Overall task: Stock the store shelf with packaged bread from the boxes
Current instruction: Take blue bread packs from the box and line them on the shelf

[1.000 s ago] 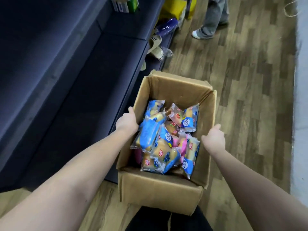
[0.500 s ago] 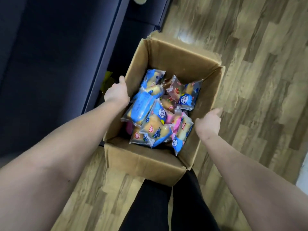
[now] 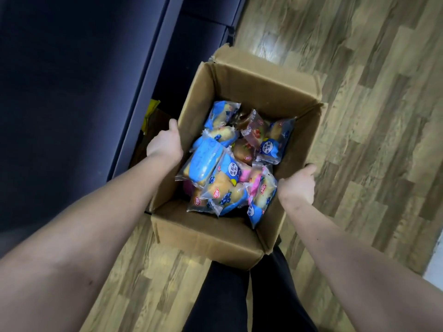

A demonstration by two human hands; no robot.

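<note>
Shelf (image 3: 72,92), left of the grip: no bread visible on it. Cardboard box (image 3: 263,87): left hand (image 3: 165,144) and right hand (image 3: 297,185) clasp its side walls. Bread packets (image 3: 215,168): heaped inside, between the hands. Stocking judged barely begun.

we lose the fingers of the left hand (image 3: 164,144) and right hand (image 3: 297,185) behind the walls of the cardboard box (image 3: 263,77); bread packs (image 3: 225,178) cover its floor, their small print unreadable; the shelf (image 3: 72,92) runs off the left edge.
</note>
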